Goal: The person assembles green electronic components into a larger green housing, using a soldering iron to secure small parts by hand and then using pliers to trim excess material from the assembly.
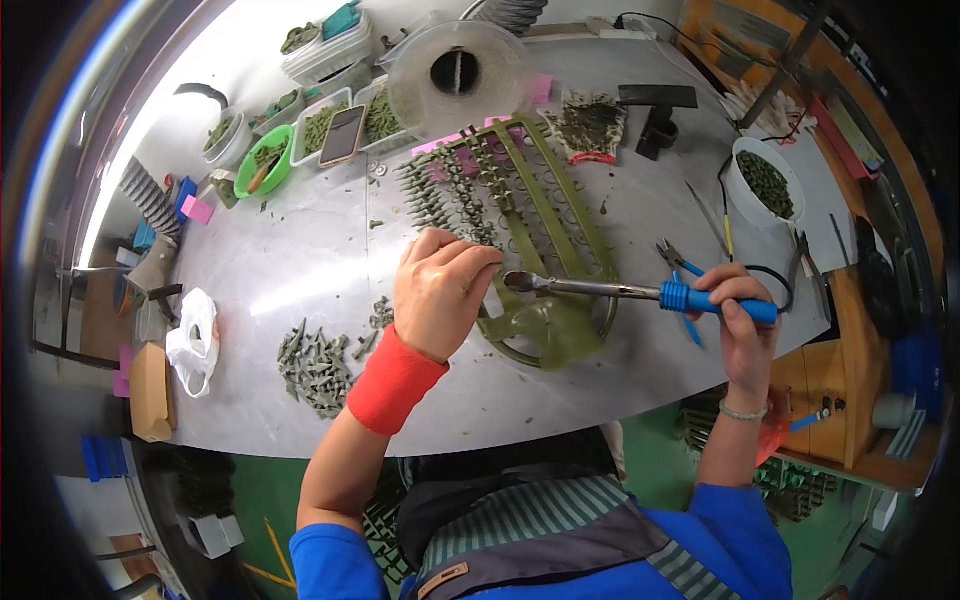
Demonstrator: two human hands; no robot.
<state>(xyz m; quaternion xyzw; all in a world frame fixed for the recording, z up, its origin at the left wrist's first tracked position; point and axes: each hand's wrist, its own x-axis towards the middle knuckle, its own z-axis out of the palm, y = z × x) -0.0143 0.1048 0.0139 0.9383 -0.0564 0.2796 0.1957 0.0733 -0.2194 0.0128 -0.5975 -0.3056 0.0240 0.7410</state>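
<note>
The person wore a blue top (735, 540) with short sleeves beneath a dark grey apron (560, 540) with greenish stripes and a small tan label (443, 581). A plain red wristband (397, 379) wrapped the left wrist, a thin, pale bracelet (743, 412) the right.

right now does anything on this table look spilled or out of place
The phone looks out of place, lying across tubs of green pieces. The glove beside the green frame looks soiled. The loose heap of pieces may be deliberate.
</note>
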